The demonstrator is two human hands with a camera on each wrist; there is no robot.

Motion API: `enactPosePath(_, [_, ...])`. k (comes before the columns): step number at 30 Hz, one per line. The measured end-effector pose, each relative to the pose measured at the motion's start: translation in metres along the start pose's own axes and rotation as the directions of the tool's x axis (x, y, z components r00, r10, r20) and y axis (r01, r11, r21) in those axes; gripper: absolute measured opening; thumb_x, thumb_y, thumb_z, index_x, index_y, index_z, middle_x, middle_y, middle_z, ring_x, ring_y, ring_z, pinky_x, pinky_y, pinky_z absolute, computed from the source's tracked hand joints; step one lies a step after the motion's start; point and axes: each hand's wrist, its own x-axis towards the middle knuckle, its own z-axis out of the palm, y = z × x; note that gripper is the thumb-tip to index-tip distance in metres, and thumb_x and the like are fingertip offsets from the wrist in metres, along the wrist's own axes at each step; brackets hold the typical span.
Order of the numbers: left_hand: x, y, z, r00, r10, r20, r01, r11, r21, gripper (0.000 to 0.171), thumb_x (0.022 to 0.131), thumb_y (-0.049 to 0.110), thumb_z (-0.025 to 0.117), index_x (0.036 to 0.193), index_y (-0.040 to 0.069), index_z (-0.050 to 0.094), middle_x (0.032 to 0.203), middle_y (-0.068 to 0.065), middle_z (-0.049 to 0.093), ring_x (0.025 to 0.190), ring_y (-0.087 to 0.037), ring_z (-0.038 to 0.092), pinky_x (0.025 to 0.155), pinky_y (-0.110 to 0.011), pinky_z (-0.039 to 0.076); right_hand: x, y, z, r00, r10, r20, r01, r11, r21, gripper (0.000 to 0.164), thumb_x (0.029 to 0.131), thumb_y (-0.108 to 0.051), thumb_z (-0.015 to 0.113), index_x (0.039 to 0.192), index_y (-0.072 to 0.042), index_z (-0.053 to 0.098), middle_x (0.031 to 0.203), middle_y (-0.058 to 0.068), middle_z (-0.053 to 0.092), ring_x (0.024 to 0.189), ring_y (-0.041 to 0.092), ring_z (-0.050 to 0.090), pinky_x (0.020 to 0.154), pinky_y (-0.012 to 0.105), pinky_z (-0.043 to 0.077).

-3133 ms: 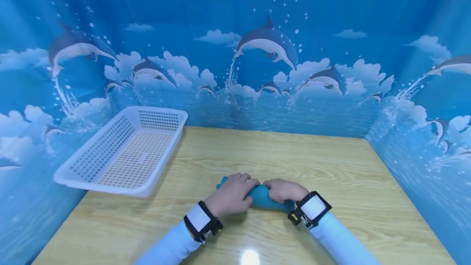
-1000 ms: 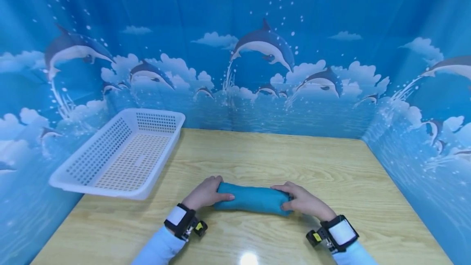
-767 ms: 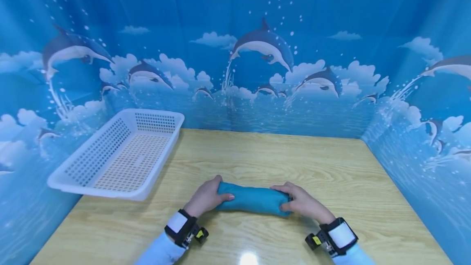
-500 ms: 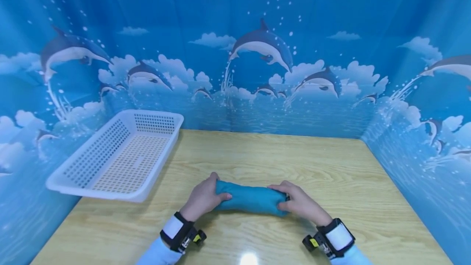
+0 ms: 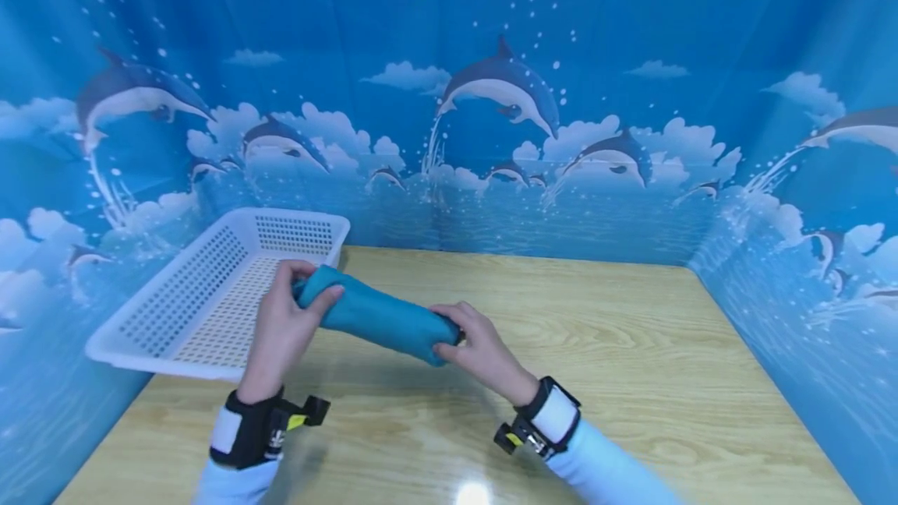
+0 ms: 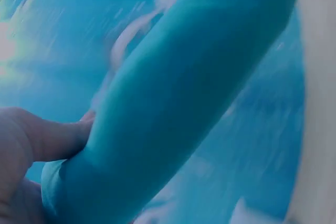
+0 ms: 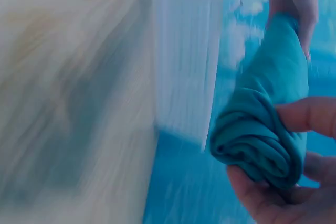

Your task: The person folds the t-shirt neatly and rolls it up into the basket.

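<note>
A teal cloth roll (image 5: 382,316) hangs above the table between both hands, tilted with its left end higher in the head view. My left hand (image 5: 284,322) grips the left end, thumb on the near side and fingers behind, overlapping the basket's near right part in the head view. My right hand (image 5: 484,349) pinches the other end. In the right wrist view the end of the roll (image 7: 257,150) shows its spiral folds between thumb and fingers. The left wrist view shows the thumb pressing into the smooth side of the roll (image 6: 157,108).
A white perforated plastic basket (image 5: 168,370) stands on the left of the wooden table (image 5: 596,357). Blue curtains printed with dolphins (image 5: 505,92) enclose the back and sides.
Earlier both hands were on the roll at the table; since half a second ago they have lifted it and carried it left towards the basket, its left end rising.
</note>
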Motion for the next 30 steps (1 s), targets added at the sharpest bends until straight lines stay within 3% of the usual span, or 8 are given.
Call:
enactPosePath(5, [0.012, -0.021, -0.051, 0.966, -0.170, -0.193, 0.163, 0.985, -0.052, 0.049, 0.093, 0.039, 0.057, 0.125, 0.006, 0.041, 0.130, -0.017, 0.044, 0.113, -0.031, 0.041, 0.086, -0.045, 0.035, 0.039, -0.041, 0.040, 0.993, -0.118, -0.020, 0.118, 0.992, 0.041, 0.043, 0.088, -0.018, 0.065, 0.128, -0.013, 0.049, 0.121, 0.006, 0.054, 0.105, 0.016, 0.053, 0.082, 0.031, 0.050])
enactPosePath(11, [0.015, -0.055, -0.105, 0.851, -0.402, -0.336, 0.375, 0.915, -0.145, 0.024, 0.089, 0.038, 0.063, 0.096, 0.028, 0.041, 0.105, 0.006, 0.040, 0.101, -0.018, 0.039, 0.079, -0.036, 0.036, 0.074, -0.076, 0.091, 0.952, -0.305, -0.026, 0.303, 0.951, -0.059, 0.019, 0.087, -0.013, 0.067, 0.097, -0.016, 0.051, 0.099, -0.001, 0.054, 0.093, 0.007, 0.047, 0.076, 0.014, 0.041])
enactPosePath(14, [0.015, -0.068, -0.122, 0.804, -0.406, -0.434, 0.361, 0.914, -0.185, 0.026, 0.088, 0.033, 0.065, 0.090, 0.031, 0.038, 0.094, 0.014, 0.034, 0.089, -0.010, 0.036, 0.076, -0.031, 0.032, 0.085, -0.090, 0.108, 0.923, -0.385, -0.008, 0.378, 0.910, -0.170, 0.006, 0.088, -0.013, 0.066, 0.091, -0.018, 0.063, 0.100, -0.003, 0.055, 0.095, 0.006, 0.047, 0.078, 0.010, 0.036])
enactPosePath(18, [0.012, -0.085, -0.131, 0.766, -0.321, -0.557, 0.295, 0.945, -0.140, 0.023, 0.091, 0.029, 0.062, 0.087, 0.033, 0.039, 0.089, 0.018, 0.032, 0.080, -0.003, 0.030, 0.072, -0.028, 0.028, 0.095, -0.102, 0.123, 0.910, -0.408, 0.073, 0.411, 0.870, -0.272, 0.018, 0.093, -0.014, 0.061, 0.099, -0.024, 0.075, 0.112, -0.003, 0.055, 0.103, 0.004, 0.046, 0.085, 0.007, 0.033])
enactPosePath(21, [0.011, -0.097, -0.130, 0.758, -0.259, -0.599, 0.294, 0.955, -0.041, 0.003, 0.094, 0.027, 0.057, 0.092, 0.028, 0.055, 0.093, 0.017, 0.044, 0.083, 0.001, 0.035, 0.070, -0.026, 0.031, 0.097, -0.103, 0.132, 0.901, -0.402, 0.162, 0.433, 0.847, -0.309, 0.025, 0.095, -0.013, 0.056, 0.109, -0.025, 0.073, 0.117, -0.003, 0.053, 0.107, 0.004, 0.045, 0.087, 0.006, 0.030])
enactPosePath(25, [0.014, -0.112, -0.125, 0.791, -0.184, -0.583, 0.309, 0.943, 0.121, 0.029, 0.099, 0.016, 0.045, 0.111, 0.007, 0.069, 0.119, -0.009, 0.062, 0.093, -0.018, 0.052, 0.061, -0.027, 0.030, 0.100, -0.099, 0.143, 0.887, -0.398, 0.236, 0.458, 0.829, -0.322, 0.029, 0.097, -0.014, 0.051, 0.118, -0.024, 0.068, 0.123, -0.002, 0.051, 0.112, 0.005, 0.041, 0.089, 0.005, 0.028])
enactPosePath(28, [0.017, -0.123, -0.124, 0.807, -0.171, -0.566, 0.321, 0.930, 0.177, 0.036, 0.098, 0.009, 0.037, 0.114, 0.003, 0.069, 0.126, -0.018, 0.061, 0.073, -0.028, 0.050, 0.052, -0.031, 0.025, 0.105, -0.100, 0.148, 0.873, -0.413, 0.259, 0.482, 0.808, -0.338, 0.031, 0.097, -0.015, 0.050, 0.123, -0.022, 0.065, 0.126, -0.001, 0.049, 0.114, 0.005, 0.039, 0.091, 0.006, 0.027])
enactPosePath(30, [0.019, -0.131, -0.123, 0.803, -0.177, -0.569, 0.331, 0.927, 0.179, 0.038, 0.097, 0.008, 0.036, 0.112, 0.004, 0.070, 0.122, -0.019, 0.062, 0.057, -0.023, 0.039, 0.047, -0.032, 0.022, 0.108, -0.102, 0.152, 0.863, -0.421, 0.279, 0.500, 0.790, -0.355, 0.033, 0.097, -0.014, 0.049, 0.126, -0.022, 0.063, 0.125, 0.000, 0.048, 0.113, 0.005, 0.039, 0.091, 0.006, 0.026])
